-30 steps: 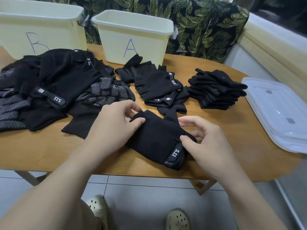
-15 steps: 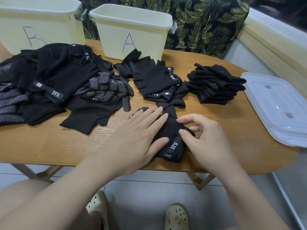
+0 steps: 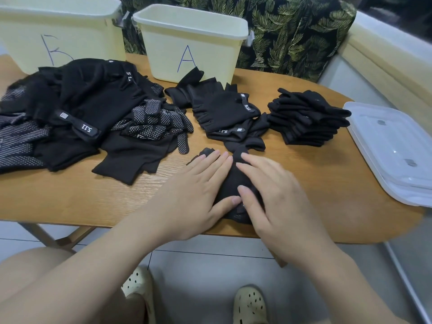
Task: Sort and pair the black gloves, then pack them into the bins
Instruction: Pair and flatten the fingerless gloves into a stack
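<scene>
A folded black glove (image 3: 230, 181) lies near the table's front edge, mostly covered by both hands. My left hand (image 3: 198, 190) presses flat on its left half with straight fingers. My right hand (image 3: 273, 190) lies flat over its right half, hiding the strap. A loose heap of black gloves (image 3: 81, 118), some with white dots, covers the left of the table. A small stack of fingerless gloves (image 3: 226, 113) sits in front of bin A (image 3: 189, 43). A neat stack of plain black gloves (image 3: 306, 118) lies to the right. Bin B (image 3: 56, 31) stands at the back left.
White plastic lids (image 3: 392, 146) are stacked at the table's right edge. The wooden table (image 3: 327, 188) has a rounded right end. A leaf-patterned cushion (image 3: 292, 31) is behind the bins. Below are tiled floor and my two shoes.
My right hand has let go of the strap and flattened onto the glove. My left hand stays pressed flat; both hands now cover the folded glove.
</scene>
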The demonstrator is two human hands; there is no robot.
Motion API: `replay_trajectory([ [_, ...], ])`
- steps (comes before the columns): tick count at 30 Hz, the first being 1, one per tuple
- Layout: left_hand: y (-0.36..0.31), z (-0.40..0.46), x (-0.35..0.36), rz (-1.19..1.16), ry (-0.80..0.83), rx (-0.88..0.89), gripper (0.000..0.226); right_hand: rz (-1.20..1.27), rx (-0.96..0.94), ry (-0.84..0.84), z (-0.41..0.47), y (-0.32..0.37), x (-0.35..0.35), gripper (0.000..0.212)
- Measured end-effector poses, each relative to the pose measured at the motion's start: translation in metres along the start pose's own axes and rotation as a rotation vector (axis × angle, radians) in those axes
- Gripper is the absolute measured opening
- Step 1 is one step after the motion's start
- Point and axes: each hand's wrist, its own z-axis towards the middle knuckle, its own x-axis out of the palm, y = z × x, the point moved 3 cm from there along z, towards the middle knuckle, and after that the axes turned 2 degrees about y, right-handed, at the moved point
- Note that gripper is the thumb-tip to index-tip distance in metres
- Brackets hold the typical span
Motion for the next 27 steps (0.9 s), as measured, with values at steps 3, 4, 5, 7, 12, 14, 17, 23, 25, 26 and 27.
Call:
replay_trajectory([
  [3, 0.008, -0.001, -0.001, -0.054, -0.014, 0.006, 0.082, -0.085, 0.093, 0.276, -0.005, -0.008, 0.013, 0.072],
  [4, 0.01, -0.002, -0.001, -0.061, -0.021, -0.002, 0.081, -0.112, 0.12, 0.358, -0.008, -0.011, 0.016, 0.077],
  [5, 0.013, -0.003, -0.001, -0.064, -0.029, -0.015, 0.081, -0.135, 0.132, 0.406, -0.011, -0.014, 0.018, 0.079],
  [7, 0.019, -0.006, -0.001, -0.079, -0.03, -0.061, 0.083, -0.155, 0.145, 0.431, -0.013, -0.015, 0.018, 0.08],
  [12, 0.024, -0.008, -0.001, -0.102, -0.01, -0.135, 0.087, -0.112, 0.173, 0.423, -0.014, -0.015, 0.019, 0.076],
  [14, 0.025, -0.009, -0.001, -0.101, -0.01, -0.14, 0.088, -0.07, 0.188, 0.407, -0.013, -0.014, 0.018, 0.07],
  [17, 0.023, -0.01, -0.005, -0.106, -0.008, -0.143, 0.089, -0.013, 0.209, 0.376, -0.011, -0.013, 0.017, 0.068],
  [23, 0.017, -0.026, -0.018, -0.032, -0.077, -0.072, 0.077, 0.05, 0.233, 0.404, -0.01, -0.026, 0.006, 0.065],
  [25, 0.011, -0.029, -0.025, -0.022, -0.086, -0.01, 0.061, 0.045, 0.254, 0.418, -0.009, -0.035, 0.0, 0.065],
  [26, 0.007, -0.029, -0.027, -0.023, -0.096, 0.02, 0.053, 0.039, 0.27, 0.407, -0.009, -0.041, -0.003, 0.064],
  [27, 0.002, -0.028, -0.029, -0.039, -0.097, 0.042, 0.049, 0.036, 0.289, 0.387, -0.008, -0.046, -0.005, 0.064],
])
